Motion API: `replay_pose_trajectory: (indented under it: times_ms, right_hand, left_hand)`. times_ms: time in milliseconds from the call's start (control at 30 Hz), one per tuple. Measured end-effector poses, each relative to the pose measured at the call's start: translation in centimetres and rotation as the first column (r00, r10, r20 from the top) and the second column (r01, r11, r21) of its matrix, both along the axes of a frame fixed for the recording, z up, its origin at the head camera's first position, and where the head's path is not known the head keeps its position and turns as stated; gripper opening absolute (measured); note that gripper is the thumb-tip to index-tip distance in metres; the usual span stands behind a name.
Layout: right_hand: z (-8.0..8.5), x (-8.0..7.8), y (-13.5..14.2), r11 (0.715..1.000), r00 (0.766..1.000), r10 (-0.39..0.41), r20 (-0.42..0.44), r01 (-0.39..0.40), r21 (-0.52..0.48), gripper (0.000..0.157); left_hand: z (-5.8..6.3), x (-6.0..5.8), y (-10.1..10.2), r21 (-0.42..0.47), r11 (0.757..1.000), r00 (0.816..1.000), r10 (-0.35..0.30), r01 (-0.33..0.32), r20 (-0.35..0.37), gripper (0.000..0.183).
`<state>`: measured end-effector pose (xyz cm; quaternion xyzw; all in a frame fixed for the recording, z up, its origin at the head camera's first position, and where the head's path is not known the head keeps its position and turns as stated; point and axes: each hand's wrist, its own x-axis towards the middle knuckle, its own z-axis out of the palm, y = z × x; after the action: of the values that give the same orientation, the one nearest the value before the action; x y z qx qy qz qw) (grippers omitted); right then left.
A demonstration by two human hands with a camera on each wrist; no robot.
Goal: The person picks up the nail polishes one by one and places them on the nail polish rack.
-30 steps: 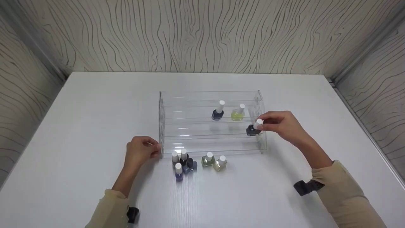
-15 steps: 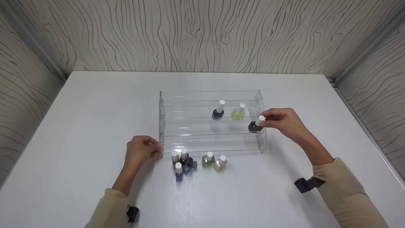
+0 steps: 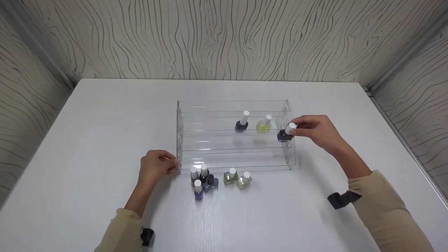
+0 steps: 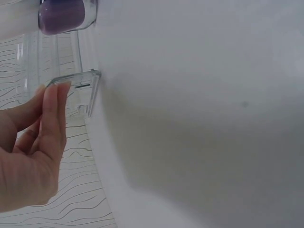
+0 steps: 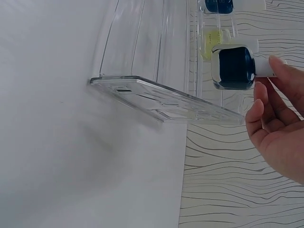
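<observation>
Thumb and fingers of the right hand (image 3: 319,133) pinch the white cap (image 5: 264,68) of the held bottle (image 5: 233,67), dark blue in the right wrist view, at the right end of the clear rack (image 3: 217,142). Whether its base touches a shelf or hangs just above one, I cannot tell. The left hand (image 3: 156,167) pinches the rack's front left corner.

Since only the cap is gripped, the bottle could swing or slip if the fingers loosen too soon. Lowered too far right, its base could catch on the end panel (image 5: 152,97); too far left, it could knock the yellow bottle (image 3: 263,127), which stands next in the rack, with a dark bottle (image 3: 241,126) beyond. Transparent shelf edges make a misjudged height likelier.

In front of the rack, on the table (image 3: 280,217), are a green bottle (image 3: 230,178) and a pale bottle (image 3: 243,182); farther left is a tight cluster: a purple bottle (image 3: 198,194), a blue-grey bottle (image 3: 211,185) with a dark cap, a black bottle (image 3: 203,177) and a brownish bottle (image 3: 194,180). Should the left hand let go while the right presses, the rack might slide forward and topple that cluster, close to its front edge.
</observation>
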<state>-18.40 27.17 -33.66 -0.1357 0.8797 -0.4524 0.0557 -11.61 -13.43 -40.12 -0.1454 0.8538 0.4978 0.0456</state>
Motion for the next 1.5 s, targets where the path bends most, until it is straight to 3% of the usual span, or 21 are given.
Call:
replay_pose_trajectory:
  times_ms: [867,1500]
  right_hand:
    - [1.2,-1.0,0.1,0.998,0.998,-0.049,-0.040,0.050,0.040,0.033]
    - [0.9,-2.3,0.0,0.996,0.997,-0.061,-0.054,0.064,0.067,0.031]
  left_hand:
    - [0.2,0.1,-0.1,0.044,0.999,1.000,-0.016,0.017,-0.021,0.003]
    - [0.1,0.1,-0.1,0.030,1.000,1.000,-0.009,0.009,-0.011,0.003]
